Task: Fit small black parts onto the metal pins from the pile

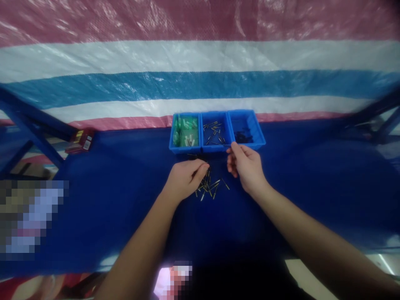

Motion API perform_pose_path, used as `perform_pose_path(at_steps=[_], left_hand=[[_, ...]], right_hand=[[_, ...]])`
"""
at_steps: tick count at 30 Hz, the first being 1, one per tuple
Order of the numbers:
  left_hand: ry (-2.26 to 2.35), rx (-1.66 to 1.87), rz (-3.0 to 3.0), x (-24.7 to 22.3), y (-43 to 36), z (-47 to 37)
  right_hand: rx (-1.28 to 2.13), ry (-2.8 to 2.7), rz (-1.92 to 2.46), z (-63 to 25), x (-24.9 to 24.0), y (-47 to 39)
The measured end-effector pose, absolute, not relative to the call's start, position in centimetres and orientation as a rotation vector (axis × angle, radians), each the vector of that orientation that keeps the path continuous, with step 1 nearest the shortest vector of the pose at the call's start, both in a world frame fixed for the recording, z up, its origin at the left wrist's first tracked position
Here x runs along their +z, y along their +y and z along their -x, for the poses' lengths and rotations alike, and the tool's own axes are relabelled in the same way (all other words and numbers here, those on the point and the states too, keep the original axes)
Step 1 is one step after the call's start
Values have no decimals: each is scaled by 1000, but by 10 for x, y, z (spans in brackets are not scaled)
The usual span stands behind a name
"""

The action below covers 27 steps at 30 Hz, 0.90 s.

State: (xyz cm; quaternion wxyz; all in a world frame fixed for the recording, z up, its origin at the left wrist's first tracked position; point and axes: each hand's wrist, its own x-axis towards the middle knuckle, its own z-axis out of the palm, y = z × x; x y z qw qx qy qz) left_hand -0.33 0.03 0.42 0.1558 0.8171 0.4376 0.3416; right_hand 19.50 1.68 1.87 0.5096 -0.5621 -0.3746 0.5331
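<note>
My right hand (pixel 248 168) is closed in a pinch at the front edge of the bins, with a thin dark rod (pixel 223 145) pointing left from its fingertips. Lower and to the left, my left hand (pixel 187 179) has thumb and forefinger pressed together; what they hold, if anything, is hidden. Beneath and beside it lies a loose pile of thin brass-and-silver pen-like pieces (pixel 214 189). Similar pieces (pixel 214 131) lie in the middle blue bin (pixel 215 148). Small dark parts (pixel 243 136) fill part of the right bin (pixel 259 135).
In the left bin (pixel 171 141) are green plastic bags (pixel 189 132) with small white pieces. A dark red box (pixel 80 141) sits at the table's far left, by a blue metal frame (pixel 34 118). Behind the blue tabletop (pixel 125 166) hangs a striped sheet (pixel 200 54).
</note>
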Motion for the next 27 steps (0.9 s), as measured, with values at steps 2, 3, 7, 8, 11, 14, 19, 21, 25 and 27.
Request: perform_pose_path(at_steps=[2,3,7,8,11,14,19,21,25,27], left_hand=[[1258,979,-2346,4,1,3],[1261,978,-2349,4,1,3],[1266,961,-2353,5,1,3],[1267,960,-2353,5,1,3],[1270,956,-2352,5,1,3],[1272,956,-2352,5,1,3],[1271,947,-2343,5,1,3],[1269,952,-2345,5,0,2],[1269,966,-2361,6,0,3],[1269,976,-2366,6,1,3]], right_hand=[[1266,-863,1359,-196,20,18],[1259,-846,1360,-197,20,18],[1253,-764,1368,-197,23,19],[1257,-743,1369,-197,23,19],[1258,-719,1371,-197,23,19],[1245,-705,1372,-197,23,18],[1250,-682,1359,-196,23,18],[1232,-723,1383,-197,22,19],[1082,-1166,1482,-198,20,16],[887,-1535,1523,-199,21,13]])
